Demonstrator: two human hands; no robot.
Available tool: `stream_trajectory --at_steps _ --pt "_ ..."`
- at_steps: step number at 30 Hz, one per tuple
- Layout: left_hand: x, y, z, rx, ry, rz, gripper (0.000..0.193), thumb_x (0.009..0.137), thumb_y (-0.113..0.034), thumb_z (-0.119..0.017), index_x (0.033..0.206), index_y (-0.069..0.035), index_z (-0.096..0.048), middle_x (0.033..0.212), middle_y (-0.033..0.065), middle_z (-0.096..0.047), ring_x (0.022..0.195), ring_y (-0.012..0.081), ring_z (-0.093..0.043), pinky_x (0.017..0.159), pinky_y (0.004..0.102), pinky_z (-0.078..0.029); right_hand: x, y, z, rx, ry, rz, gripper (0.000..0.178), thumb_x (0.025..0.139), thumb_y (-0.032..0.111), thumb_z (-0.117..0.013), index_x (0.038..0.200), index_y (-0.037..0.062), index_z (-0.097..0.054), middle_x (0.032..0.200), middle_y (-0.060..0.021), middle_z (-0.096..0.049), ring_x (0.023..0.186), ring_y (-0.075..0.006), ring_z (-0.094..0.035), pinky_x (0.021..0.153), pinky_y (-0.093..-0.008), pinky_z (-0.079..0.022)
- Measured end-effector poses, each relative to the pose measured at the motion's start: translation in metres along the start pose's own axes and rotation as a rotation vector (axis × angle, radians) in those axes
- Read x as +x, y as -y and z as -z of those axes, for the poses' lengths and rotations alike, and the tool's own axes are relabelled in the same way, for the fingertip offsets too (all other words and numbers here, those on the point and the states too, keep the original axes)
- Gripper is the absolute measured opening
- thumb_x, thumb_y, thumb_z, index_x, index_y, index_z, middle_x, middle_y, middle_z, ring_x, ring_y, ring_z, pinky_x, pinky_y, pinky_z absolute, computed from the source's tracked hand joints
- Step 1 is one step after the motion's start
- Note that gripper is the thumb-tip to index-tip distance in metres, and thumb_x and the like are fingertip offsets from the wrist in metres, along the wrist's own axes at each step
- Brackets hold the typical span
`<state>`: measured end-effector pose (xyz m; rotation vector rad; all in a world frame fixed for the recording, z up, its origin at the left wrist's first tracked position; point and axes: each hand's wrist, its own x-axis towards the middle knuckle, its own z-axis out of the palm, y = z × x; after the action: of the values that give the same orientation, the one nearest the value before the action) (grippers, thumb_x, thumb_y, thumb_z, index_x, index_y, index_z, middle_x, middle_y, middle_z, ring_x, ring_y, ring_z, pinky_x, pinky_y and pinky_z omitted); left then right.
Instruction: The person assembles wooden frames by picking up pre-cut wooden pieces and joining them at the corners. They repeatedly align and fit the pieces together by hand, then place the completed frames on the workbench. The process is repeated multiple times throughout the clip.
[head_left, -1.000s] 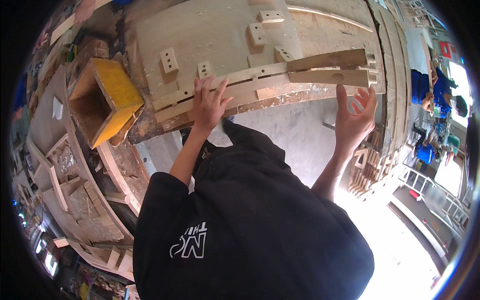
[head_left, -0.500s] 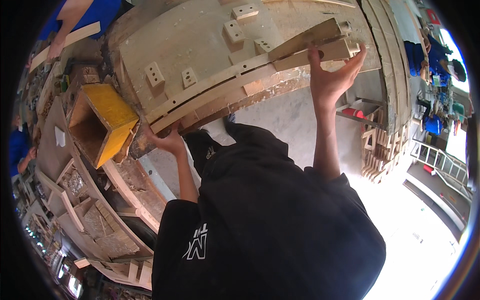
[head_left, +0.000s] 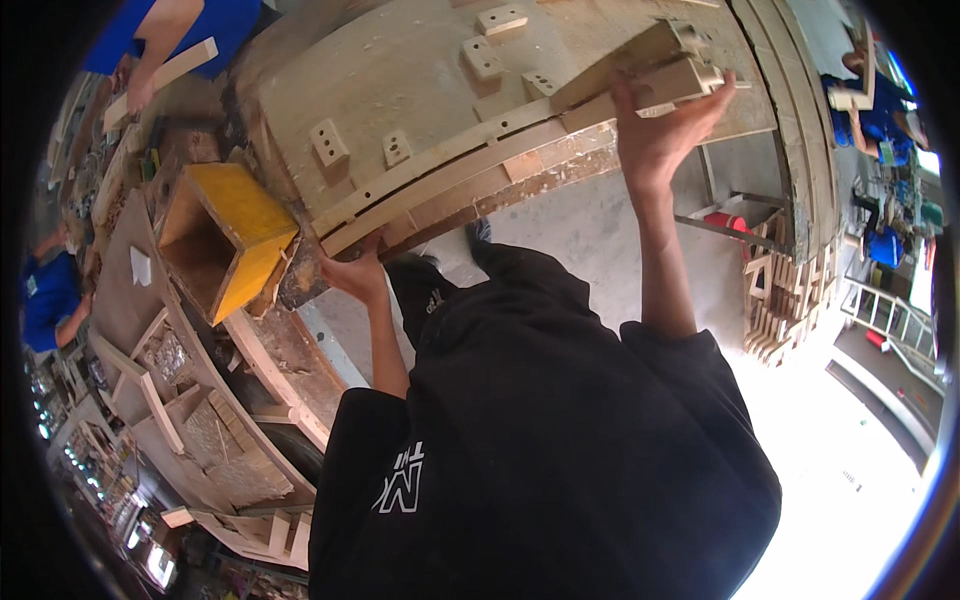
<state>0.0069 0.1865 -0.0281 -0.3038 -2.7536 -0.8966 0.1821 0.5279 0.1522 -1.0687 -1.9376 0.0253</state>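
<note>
A long light wooden rail (head_left: 455,182) lies along the near edge of the workbench, beside a parallel strip with drilled holes (head_left: 435,168). My left hand (head_left: 357,277) is wrapped round the rail's left end from below, its fingertips partly hidden by the wood. At the other end my right hand (head_left: 660,140) clasps the rail, thumb and fingers spread across its thick end. Just behind that end rests a tapered wooden piece (head_left: 625,65). Several small wooden blocks with holes (head_left: 328,145) stand on the bench top beyond the strip.
A yellow-sided wooden box (head_left: 262,225) stands left of the bench by my left hand. Timber racks (head_left: 150,400) curve along the left. Stacked wooden frames (head_left: 785,310) and a red object (head_left: 725,222) are at right. A co-worker's hand (head_left: 140,90) holds a board at upper left.
The view has shifted slightly, so the bench appears farther right and a little higher. Both hands stay at the rail's ends. The co-worker's board at upper left has moved.
</note>
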Motion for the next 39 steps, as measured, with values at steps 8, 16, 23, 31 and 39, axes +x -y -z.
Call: stream_trajectory --at_steps 8,16,23,31,39 --pt "-0.012 -0.035 0.047 -0.067 0.068 -0.616 0.087 0.070 -0.030 -0.087 0.137 -0.001 -0.040 0.135 0.0182 -0.046 0.123 0.0370 -0.045 0.106 0.0476 -0.035 -0.031 -0.035 0.100 0.651 0.294 -0.301 0.100 0.078 0.049 -0.076 0.145 -0.0030 -0.023 0.137 -0.0215 -0.042 0.123 -0.0327 -0.047 0.104 -0.0480 -0.034" --pt "0.007 -0.120 0.021 -0.017 0.612 -0.815 0.063 0.072 -0.035 -0.078 0.123 -0.005 -0.056 0.122 0.0148 -0.057 0.114 0.0339 -0.051 0.096 0.0459 -0.043 -0.129 -0.094 0.182 0.948 0.389 -1.482 0.085 0.094 0.068 -0.036 0.144 0.0002 -0.025 0.125 -0.0284 -0.054 0.113 -0.0311 -0.058 0.095 -0.0439 -0.046" --pt "0.012 -0.108 0.010 0.032 0.615 -0.930 0.056 0.069 -0.038 -0.080 0.109 -0.004 -0.059 0.104 0.0147 -0.063 0.100 0.0340 -0.058 0.085 0.0458 -0.046 -0.221 -0.142 0.132 0.447 0.441 -1.393 0.066 0.095 0.057 -0.043 0.092 -0.0048 -0.066 0.076 -0.0126 -0.065 0.068 -0.0199 -0.063 0.063 -0.0335 -0.051" --pt "0.066 -0.138 0.159 -0.090 0.922 -0.488 0.062 0.063 -0.027 -0.088 0.107 -0.001 -0.053 0.091 0.0177 -0.065 0.085 0.0300 -0.067 0.077 0.0381 -0.052 -0.121 -0.060 0.169 0.837 0.475 -1.243 0.066 0.095 0.056 -0.042 0.092 -0.0046 -0.068 0.082 -0.0081 -0.064 0.080 -0.0148 -0.057 0.075 -0.0291 -0.043" --pt "0.119 -0.172 0.229 -0.090 0.740 -0.603 0.071 0.059 -0.021 -0.087 0.118 0.000 -0.054 0.097 0.0162 -0.067 0.088 0.0241 -0.067 0.081 0.0343 -0.051 -0.053 -0.029 0.113 1.142 0.477 -0.892 0.064 0.096 0.055 -0.039 0.096 -0.0033 -0.066 0.082 -0.0065 -0.064 0.075 -0.0125 -0.055 0.072 -0.0274 -0.042"
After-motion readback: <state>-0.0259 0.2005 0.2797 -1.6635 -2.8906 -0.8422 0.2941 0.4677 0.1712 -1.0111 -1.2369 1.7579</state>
